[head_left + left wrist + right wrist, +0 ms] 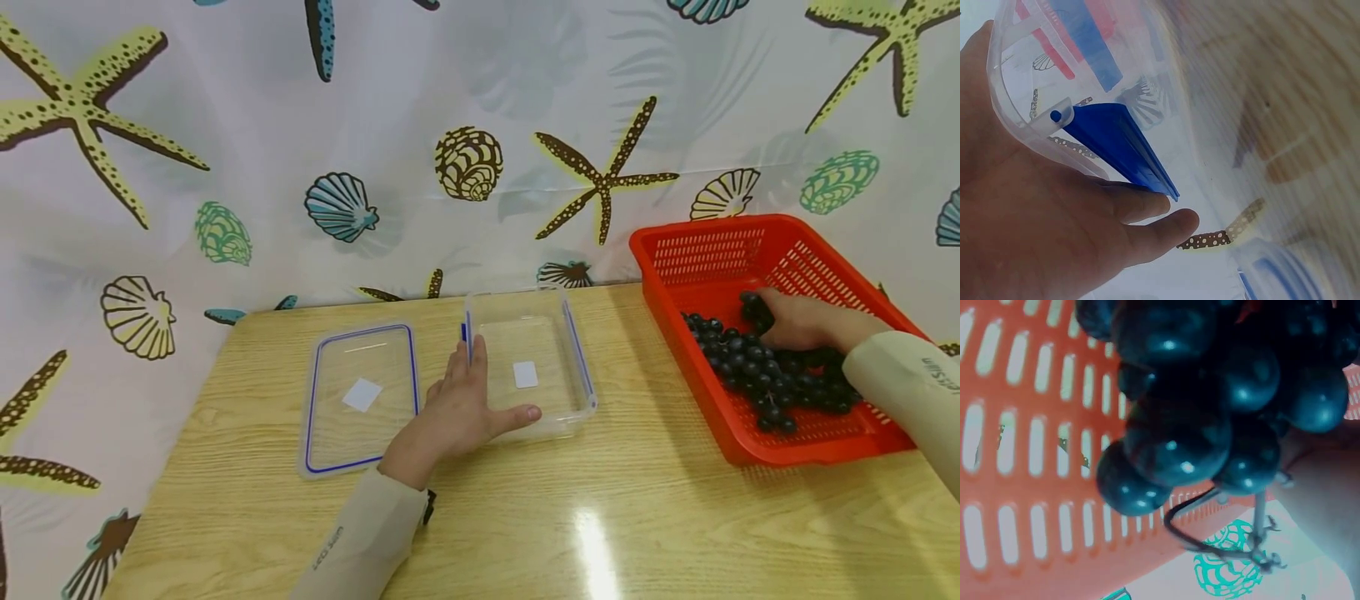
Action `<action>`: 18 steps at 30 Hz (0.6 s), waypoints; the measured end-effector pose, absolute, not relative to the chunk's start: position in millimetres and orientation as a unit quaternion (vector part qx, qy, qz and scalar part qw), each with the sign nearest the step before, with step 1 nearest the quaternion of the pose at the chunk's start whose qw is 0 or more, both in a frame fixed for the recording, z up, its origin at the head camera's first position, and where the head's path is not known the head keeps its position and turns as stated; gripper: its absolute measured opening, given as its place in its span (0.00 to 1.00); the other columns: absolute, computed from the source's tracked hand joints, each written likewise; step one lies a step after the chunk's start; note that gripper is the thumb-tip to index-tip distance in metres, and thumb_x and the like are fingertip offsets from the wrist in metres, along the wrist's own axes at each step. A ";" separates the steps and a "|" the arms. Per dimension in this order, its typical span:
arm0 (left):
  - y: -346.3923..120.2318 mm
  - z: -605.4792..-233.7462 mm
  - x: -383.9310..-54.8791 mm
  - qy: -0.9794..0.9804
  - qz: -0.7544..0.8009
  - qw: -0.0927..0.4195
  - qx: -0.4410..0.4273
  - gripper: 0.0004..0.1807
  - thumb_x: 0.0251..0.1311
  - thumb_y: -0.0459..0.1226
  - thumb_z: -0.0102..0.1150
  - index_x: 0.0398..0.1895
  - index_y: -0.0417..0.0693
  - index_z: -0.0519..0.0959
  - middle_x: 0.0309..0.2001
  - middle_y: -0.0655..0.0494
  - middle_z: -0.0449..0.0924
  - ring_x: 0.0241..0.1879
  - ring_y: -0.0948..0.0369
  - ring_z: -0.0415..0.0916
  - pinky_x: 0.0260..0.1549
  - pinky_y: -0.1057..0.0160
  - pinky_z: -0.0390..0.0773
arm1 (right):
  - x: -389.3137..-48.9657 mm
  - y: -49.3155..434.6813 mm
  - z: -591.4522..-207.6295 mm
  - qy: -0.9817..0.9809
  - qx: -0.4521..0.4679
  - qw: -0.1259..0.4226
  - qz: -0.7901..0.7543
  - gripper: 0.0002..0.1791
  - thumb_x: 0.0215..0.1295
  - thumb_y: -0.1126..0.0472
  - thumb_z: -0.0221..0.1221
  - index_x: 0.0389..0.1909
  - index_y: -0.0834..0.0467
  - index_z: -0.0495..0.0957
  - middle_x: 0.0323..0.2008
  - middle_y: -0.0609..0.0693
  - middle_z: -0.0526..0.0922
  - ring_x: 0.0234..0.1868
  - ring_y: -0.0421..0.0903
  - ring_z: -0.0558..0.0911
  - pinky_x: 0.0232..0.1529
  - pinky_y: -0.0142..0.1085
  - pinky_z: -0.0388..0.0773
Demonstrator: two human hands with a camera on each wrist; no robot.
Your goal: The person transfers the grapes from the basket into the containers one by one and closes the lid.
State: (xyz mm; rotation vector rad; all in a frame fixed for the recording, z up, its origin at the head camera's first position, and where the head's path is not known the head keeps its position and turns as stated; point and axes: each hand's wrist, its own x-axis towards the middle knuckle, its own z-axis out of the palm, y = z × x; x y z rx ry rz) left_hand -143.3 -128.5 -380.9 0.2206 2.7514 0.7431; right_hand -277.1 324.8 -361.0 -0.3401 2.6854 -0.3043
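Note:
My left hand point(457, 400) touches the left side of a clear plastic food container point(579, 354). Its fingers are straight and the thumb points right across the near wall. Close up in the left wrist view, the fingertips lie at a blue latch point(1119, 147) of the container. Inside a red basket, my right hand point(798, 321) grips part of a bunch of dark grapes point(756, 312). Round grapes point(1175, 440) and a bare stem point(1210, 550) fill the right wrist view, which hides the fingers.
The red slotted basket point(682, 354) stands at the right with more dark grapes point(738, 358) in it. A clear lid point(333, 433) with a blue seal lies left of the container. Behind the wooden table point(510, 525) hangs a shell-and-starfish cloth point(397, 125).

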 end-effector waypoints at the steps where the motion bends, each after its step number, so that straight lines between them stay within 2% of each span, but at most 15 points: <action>1: -128.4 -381.1 -143.7 0.953 0.257 0.140 0.077 0.70 0.56 0.71 0.59 0.80 0.42 0.27 0.79 0.36 0.26 0.78 0.42 0.30 0.70 0.37 0.43 | -277.1 324.4 -360.1 0.965 -0.124 0.204 -0.108 0.47 0.59 0.60 0.67 0.70 0.75 0.51 0.59 0.81 0.67 0.56 0.75 0.72 0.58 0.69 0.64; 9: -128.6 -381.6 -143.8 0.953 0.256 0.142 0.075 0.70 0.56 0.72 0.58 0.80 0.43 0.27 0.79 0.37 0.26 0.78 0.42 0.30 0.70 0.37 0.43 | -276.1 316.7 -345.5 0.969 -0.109 0.188 -0.118 0.53 0.59 0.63 0.67 0.72 0.76 0.41 0.54 0.81 0.72 0.47 0.70 0.78 0.55 0.67 0.69; 12: -129.0 -381.5 -143.5 0.954 0.255 0.138 0.076 0.71 0.55 0.72 0.58 0.80 0.42 0.27 0.79 0.37 0.26 0.78 0.42 0.30 0.70 0.36 0.44 | -275.6 312.6 -338.7 0.968 -0.113 0.190 -0.122 0.54 0.62 0.64 0.65 0.74 0.76 0.35 0.40 0.73 0.80 0.36 0.63 0.81 0.47 0.61 0.76; 15: -129.3 -382.3 -144.1 0.954 0.254 0.137 0.077 0.71 0.55 0.72 0.58 0.80 0.42 0.27 0.79 0.37 0.26 0.78 0.42 0.30 0.70 0.36 0.44 | -273.9 308.5 -330.7 0.968 -0.119 0.182 -0.127 0.55 0.64 0.65 0.63 0.75 0.75 0.31 0.26 0.59 0.80 0.24 0.53 0.78 0.36 0.55 0.78; 18: -129.3 -382.9 -144.8 0.954 0.255 0.137 0.075 0.71 0.55 0.72 0.58 0.80 0.42 0.27 0.79 0.37 0.25 0.78 0.43 0.30 0.70 0.37 0.44 | -270.5 304.4 -321.4 0.970 -0.123 0.164 -0.132 0.56 0.64 0.65 0.62 0.75 0.73 0.29 0.23 0.55 0.77 0.22 0.51 0.75 0.33 0.52 0.77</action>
